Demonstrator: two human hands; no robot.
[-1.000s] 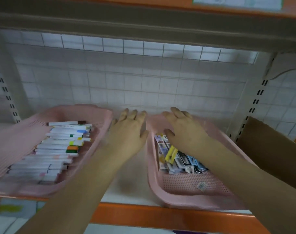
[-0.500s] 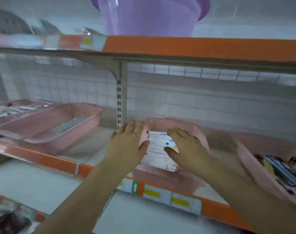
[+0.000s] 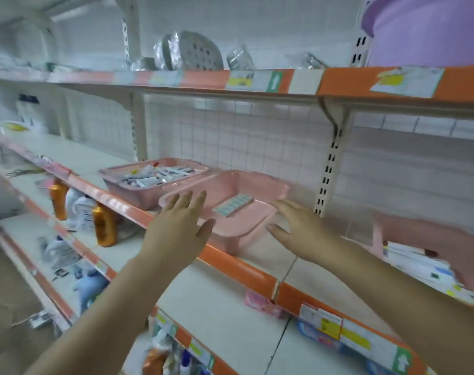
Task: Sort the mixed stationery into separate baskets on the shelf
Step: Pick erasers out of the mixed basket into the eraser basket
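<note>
Three pink baskets sit along one orange-edged shelf (image 3: 238,266) in the head view, seen at a slant; the left basket (image 3: 133,194) is filled with a jumble of mixed stationery (image 3: 154,175), pens and small packs lying at all angles; the middle basket (image 3: 238,230), just beside it, holds only a flat pack of pale blue-and-white pieces (image 3: 233,207) lying on its floor; the right basket (image 3: 433,236), well apart at the frame's edge and blurred, holds white markers (image 3: 420,267) stacked side by side. Both bare forearms reach in from below toward the middle basket; the left hand (image 3: 180,226) is flat, fingers straight and close together, thumb out, holding nothing; its fingertips lie in front of the basket's near left rim, and I cannot tell whether they touch it; the right hand (image 3: 303,228) is likewise spread, fingers straight, thumb pointing at the basket's near right corner, just beside it and gripping nothing. A white slotted upright (image 3: 329,169) stands behind the right hand against the wire-grid back panel; a purple tub (image 3: 433,31) sits on the shelf above at right, with plastic-wrapped metal ware (image 3: 192,51) farther left; on the shelf below, orange bottles (image 3: 103,226) stand upright; price labels (image 3: 328,322) line the shelf edge.
</note>
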